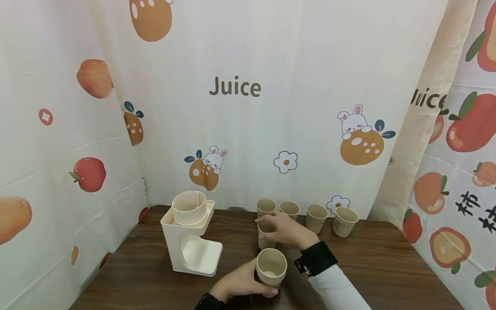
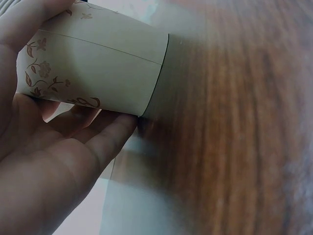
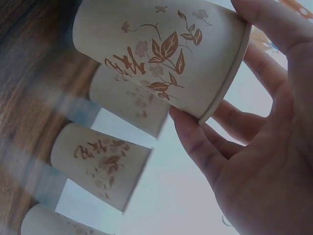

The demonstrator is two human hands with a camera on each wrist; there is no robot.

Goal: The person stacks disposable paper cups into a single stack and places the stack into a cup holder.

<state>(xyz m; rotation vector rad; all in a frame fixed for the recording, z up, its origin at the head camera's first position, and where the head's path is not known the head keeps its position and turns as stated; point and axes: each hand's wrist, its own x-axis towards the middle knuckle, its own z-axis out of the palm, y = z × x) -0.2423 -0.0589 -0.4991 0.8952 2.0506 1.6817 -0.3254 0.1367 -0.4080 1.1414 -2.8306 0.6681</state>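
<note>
1. Several nested beige paper cups (image 1: 271,276), left hand (image 1: 243,279) gripping them.
2. Behind those nested cups, right hand (image 1: 288,231) pinches one floral-printed paper cup (image 1: 266,242).
3. Brown wood-grain table (image 1: 387,275) beneath; white fruit-printed curtain (image 1: 310,86) beyond.

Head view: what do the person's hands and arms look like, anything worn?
Left hand and right hand: no gloves visible. Black left wristband; black right wristband with a small white mark. White right sleeve; left forearm out of frame.
</note>
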